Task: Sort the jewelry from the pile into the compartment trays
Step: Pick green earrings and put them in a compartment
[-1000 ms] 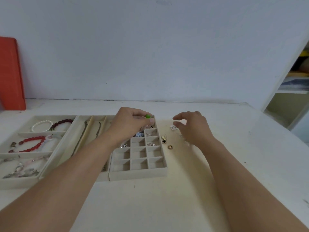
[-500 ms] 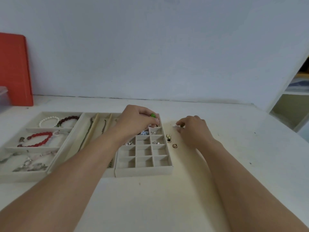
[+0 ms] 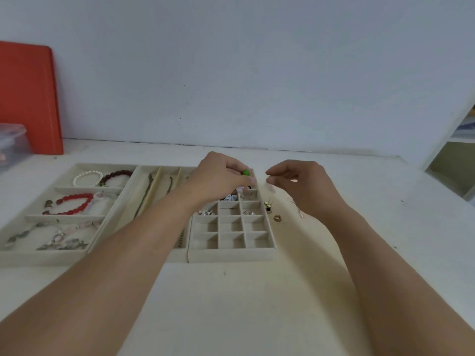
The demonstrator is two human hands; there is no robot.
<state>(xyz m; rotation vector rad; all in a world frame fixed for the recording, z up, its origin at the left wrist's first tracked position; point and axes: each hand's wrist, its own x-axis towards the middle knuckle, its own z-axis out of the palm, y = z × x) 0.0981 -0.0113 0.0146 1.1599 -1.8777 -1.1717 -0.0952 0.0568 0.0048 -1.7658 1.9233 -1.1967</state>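
Jewelry: a green bead [image 3: 245, 172] is pinched in the left hand [image 3: 218, 179] above the grid tray [image 3: 231, 251] at frame center; a tiny clear piece [image 3: 270, 180] is pinched by the right hand [image 3: 302, 187]. Loose gold pieces [image 3: 272, 211] are seen between tray and right hand; bracelets [image 3: 77, 201] fill the tray at left.

No readable text, label, brand, number or sign appears anywhere: none on the trays [image 3: 228, 255], the red board [image 3: 28, 98], the clear box [image 3: 12, 145] or the wall [image 3: 257, 73].

Three trays [image 3: 228, 255] [image 3: 144, 191] [image 3: 43, 256] — three bead bracelets [image 3: 87, 176] [image 3: 117, 176] [image 3: 74, 204], two hands [image 3: 218, 178] [image 3: 300, 186] — one green bead [image 3: 246, 172].
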